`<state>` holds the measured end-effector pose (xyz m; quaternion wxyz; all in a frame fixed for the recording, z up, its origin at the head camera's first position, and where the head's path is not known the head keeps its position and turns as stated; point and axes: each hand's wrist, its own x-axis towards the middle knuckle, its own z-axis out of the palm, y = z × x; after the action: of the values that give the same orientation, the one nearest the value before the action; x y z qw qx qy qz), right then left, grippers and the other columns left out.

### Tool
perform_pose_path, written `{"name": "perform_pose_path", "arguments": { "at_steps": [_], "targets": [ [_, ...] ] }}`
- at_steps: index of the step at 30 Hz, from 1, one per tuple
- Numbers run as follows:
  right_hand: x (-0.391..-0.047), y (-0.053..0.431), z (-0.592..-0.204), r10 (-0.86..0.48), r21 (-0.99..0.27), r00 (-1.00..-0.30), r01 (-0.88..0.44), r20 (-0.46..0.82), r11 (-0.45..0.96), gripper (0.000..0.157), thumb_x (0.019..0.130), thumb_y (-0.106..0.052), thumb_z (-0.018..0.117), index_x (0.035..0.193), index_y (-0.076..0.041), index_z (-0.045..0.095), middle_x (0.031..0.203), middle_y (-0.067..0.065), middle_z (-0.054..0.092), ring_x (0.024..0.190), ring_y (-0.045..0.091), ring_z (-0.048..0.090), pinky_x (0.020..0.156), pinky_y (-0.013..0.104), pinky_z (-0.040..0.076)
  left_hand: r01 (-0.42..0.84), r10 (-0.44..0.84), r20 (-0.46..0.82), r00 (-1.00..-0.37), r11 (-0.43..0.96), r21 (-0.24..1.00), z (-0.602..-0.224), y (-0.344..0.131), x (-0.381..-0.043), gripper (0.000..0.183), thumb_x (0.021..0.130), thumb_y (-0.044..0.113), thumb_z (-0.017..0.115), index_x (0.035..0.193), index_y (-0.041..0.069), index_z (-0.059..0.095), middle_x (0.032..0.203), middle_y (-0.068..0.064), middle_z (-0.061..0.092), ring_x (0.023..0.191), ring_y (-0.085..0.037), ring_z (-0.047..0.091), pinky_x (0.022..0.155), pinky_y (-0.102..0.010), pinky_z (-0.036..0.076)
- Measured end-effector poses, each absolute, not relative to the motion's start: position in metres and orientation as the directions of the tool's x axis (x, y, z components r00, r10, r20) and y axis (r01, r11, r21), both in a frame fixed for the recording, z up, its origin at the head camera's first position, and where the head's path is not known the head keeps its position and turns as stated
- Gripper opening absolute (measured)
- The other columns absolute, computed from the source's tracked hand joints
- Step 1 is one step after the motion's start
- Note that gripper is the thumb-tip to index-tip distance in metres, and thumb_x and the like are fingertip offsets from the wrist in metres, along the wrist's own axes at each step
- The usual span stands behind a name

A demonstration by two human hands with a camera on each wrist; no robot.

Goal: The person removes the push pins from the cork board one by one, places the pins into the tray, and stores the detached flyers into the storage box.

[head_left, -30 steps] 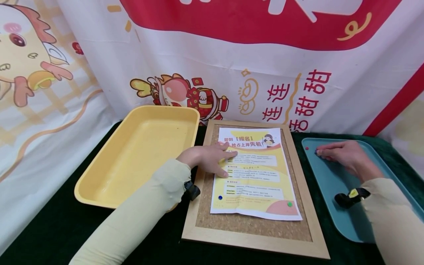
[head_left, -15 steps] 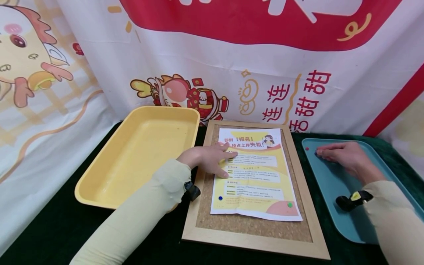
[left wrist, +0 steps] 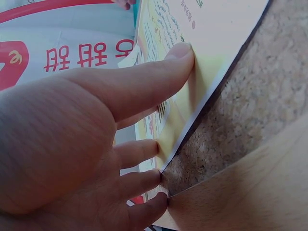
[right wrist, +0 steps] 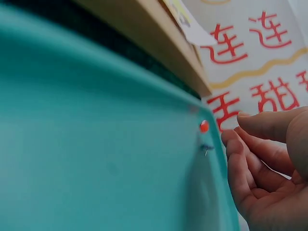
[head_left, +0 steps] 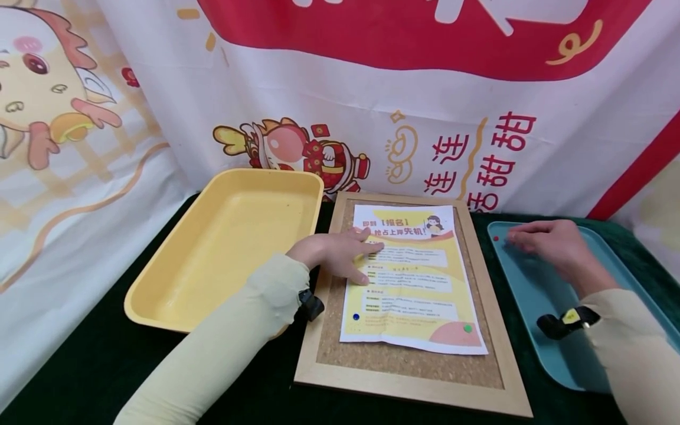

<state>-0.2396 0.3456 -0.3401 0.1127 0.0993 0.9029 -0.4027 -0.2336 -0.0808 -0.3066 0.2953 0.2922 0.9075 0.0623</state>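
Note:
A yellow and white printed sheet (head_left: 395, 277) lies on a cork board (head_left: 409, 367) in a wooden frame. My left hand (head_left: 340, 257) rests spread on the sheet's left side, its thumb (left wrist: 179, 55) and fingertips on the paper and board. Near the sheet's bottom corners sit a blue pushpin (head_left: 356, 317) and a green pushpin (head_left: 468, 329). My right hand (head_left: 555, 251) is over the far left corner of the teal tray (head_left: 555, 348), fingers loosely bent with nothing visible between them. Beside its fingertips are a red pushpin (right wrist: 204, 126) and a dark blue tack (right wrist: 206, 147), point showing.
A yellow basin (head_left: 223, 254) stands left of the board, beneath the left forearm. Dark green cloth (head_left: 95, 354) covers the table. Behind everything hangs a white and red printed banner (head_left: 297, 77). Each wrist wears a black camera strap (head_left: 565, 321).
My right fingers have shifted slightly up from the blue tack that showed at their tips. My left hand stays on the sheet. The head view has shifted a little.

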Motion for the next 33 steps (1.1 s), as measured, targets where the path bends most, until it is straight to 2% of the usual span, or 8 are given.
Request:
{"name": "perform_pose_path", "arguments": {
  "at_steps": [5,17,23,26,30,33],
  "targets": [
    [-0.237,0.329,-0.332,0.1,-0.706,-0.955,0.274,-0.279,0.653,0.071,0.103,-0.056,0.062,0.154,-0.006,0.054,0.153,0.027,0.053,0.132,0.038,0.051,0.094,0.042,0.052,0.486,0.566,-0.504,-0.652,0.823,0.294,-0.307,-0.08,-0.233,0.083,0.103,0.045,0.067,0.171,0.031,0.022,0.181,-0.007,-0.001,0.169,-0.03,-0.004,0.136,-0.052,0.009],
    [-0.228,0.288,-0.315,0.03,-0.698,-0.972,0.19,-0.235,0.691,0.066,0.101,-0.058,0.066,0.147,-0.01,0.061,0.151,0.023,0.056,0.128,0.035,0.051,0.1,0.051,0.049,0.493,0.565,-0.503,-0.655,0.823,0.283,-0.306,-0.082,-0.233,0.082,0.104,0.044,0.066,0.171,0.031,0.021,0.181,-0.008,-0.001,0.169,-0.031,-0.004,0.136,-0.051,0.007],
    [-0.222,0.268,-0.308,-0.016,-0.71,-0.973,0.156,-0.23,0.687,0.06,0.102,-0.051,0.068,0.145,-0.009,0.063,0.15,0.023,0.057,0.131,0.037,0.051,0.106,0.059,0.047,0.495,0.566,-0.501,-0.654,0.822,0.281,-0.306,-0.081,-0.233,0.082,0.104,0.044,0.066,0.171,0.031,0.021,0.181,-0.007,-0.001,0.169,-0.031,-0.004,0.136,-0.051,0.007],
    [-0.219,0.259,-0.306,-0.041,-0.717,-0.977,0.124,-0.208,0.686,0.053,0.103,-0.043,0.07,0.142,-0.008,0.065,0.147,0.022,0.06,0.127,0.035,0.052,0.104,0.053,0.049,0.5,0.569,-0.499,-0.654,0.82,0.279,-0.306,-0.08,-0.233,0.082,0.104,0.044,0.066,0.171,0.03,0.021,0.181,-0.008,-0.001,0.169,-0.03,-0.004,0.136,-0.05,0.008],
    [-0.215,0.244,-0.305,-0.07,-0.708,-0.986,0.058,-0.15,0.703,0.043,0.102,-0.035,0.073,0.135,-0.008,0.071,0.137,0.019,0.066,0.116,0.031,0.054,0.092,0.041,0.05,0.509,0.574,-0.492,-0.655,0.816,0.274,-0.305,-0.08,-0.233,0.081,0.104,0.042,0.066,0.171,0.029,0.022,0.181,-0.009,0.0,0.169,-0.03,-0.003,0.136,-0.049,0.01],
    [-0.211,0.231,-0.302,-0.093,-0.705,-0.988,0.019,-0.12,0.709,0.038,0.1,-0.033,0.075,0.13,-0.009,0.076,0.13,0.016,0.07,0.109,0.028,0.058,0.085,0.036,0.05,0.507,0.572,-0.49,-0.657,0.817,0.274,-0.305,-0.08,-0.233,0.081,0.104,0.042,0.067,0.171,0.029,0.022,0.181,-0.009,0.0,0.169,-0.029,-0.002,0.136,-0.049,0.01]
  ]
}}
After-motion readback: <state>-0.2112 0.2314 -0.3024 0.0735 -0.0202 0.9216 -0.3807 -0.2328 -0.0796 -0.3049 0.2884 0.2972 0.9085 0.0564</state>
